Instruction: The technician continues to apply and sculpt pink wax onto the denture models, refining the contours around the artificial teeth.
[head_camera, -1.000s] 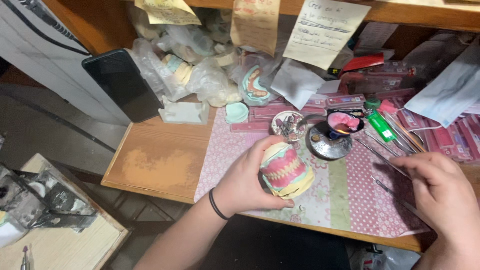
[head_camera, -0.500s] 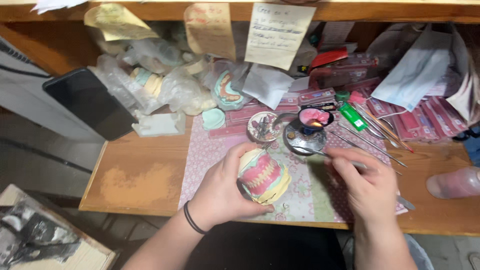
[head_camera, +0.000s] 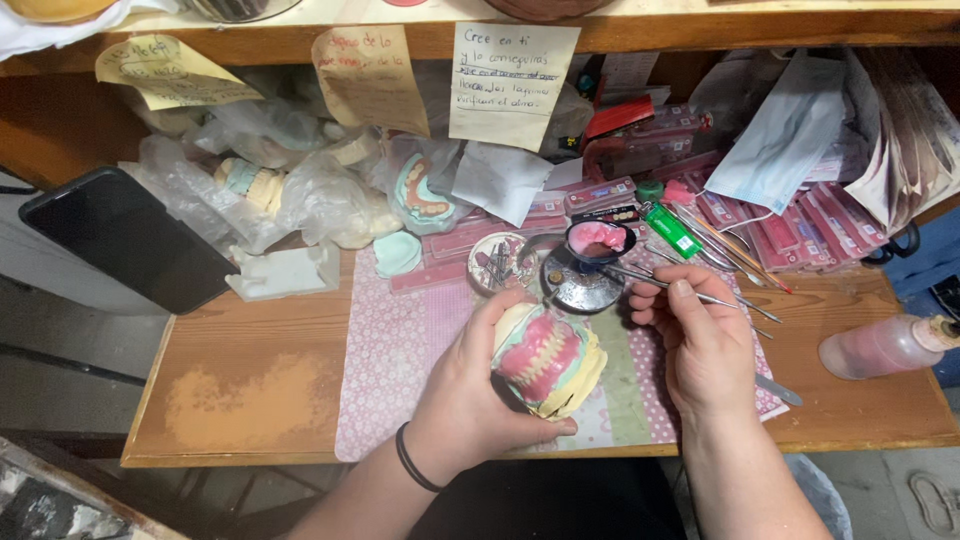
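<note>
Denture model (head_camera: 548, 360): one, gripped by left hand (head_camera: 470, 395) | right hand (head_camera: 700, 335) pinches one metal tool (head_camera: 655, 283)

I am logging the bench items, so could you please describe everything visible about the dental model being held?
The dental model is a pale yellowish plaster-like cast carrying pink gum-coloured wax and rows of whitish teeth, upper and lower set together. The left hand cups it from the side and below, teeth tilted up towards the camera, just above the patterned mat near the bench's front edge. The right hand does not touch it.
</note>
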